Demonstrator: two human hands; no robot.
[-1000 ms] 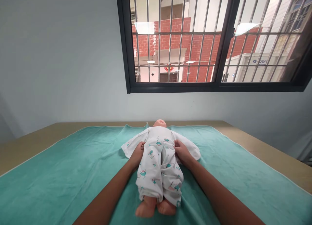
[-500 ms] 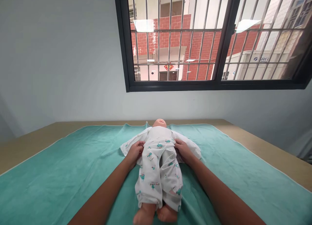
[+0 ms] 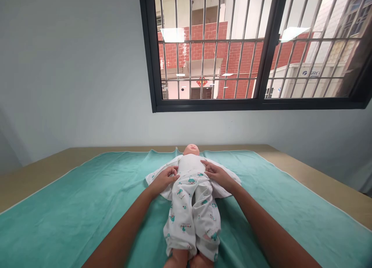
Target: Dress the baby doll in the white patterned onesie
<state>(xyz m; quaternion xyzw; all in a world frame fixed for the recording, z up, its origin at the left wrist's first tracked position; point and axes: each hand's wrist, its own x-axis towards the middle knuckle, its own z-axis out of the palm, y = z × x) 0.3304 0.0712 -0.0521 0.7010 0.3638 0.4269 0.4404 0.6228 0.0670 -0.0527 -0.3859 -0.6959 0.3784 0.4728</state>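
A baby doll [image 3: 191, 163] lies on its back, its head away from me and its legs toward me. It wears white pants [image 3: 181, 206] printed with small green figures, pulled up to the waist. Its torso is plain white. A white printed top [image 3: 228, 186] is spread out beneath it on both sides. My left hand [image 3: 166, 179] is at the left of the waist, fingers bent and apart, with nothing visible in them. At the right side of the torso, just above the waistband, my right hand [image 3: 218, 176] has its fingers spread, holding nothing.
A green cloth [image 3: 87, 194] covers most of the wooden tabletop [image 3: 305, 175], whose bare border shows at the sides and back. Behind it rises a pale wall [image 3: 87, 74] with a dark-framed, barred window [image 3: 209, 104].
Both hands have let go of the sides of the pants' waistband and moved up toward the torso, fingers opening. The view has tilted slightly, so the doll's feet are now mostly cut off.
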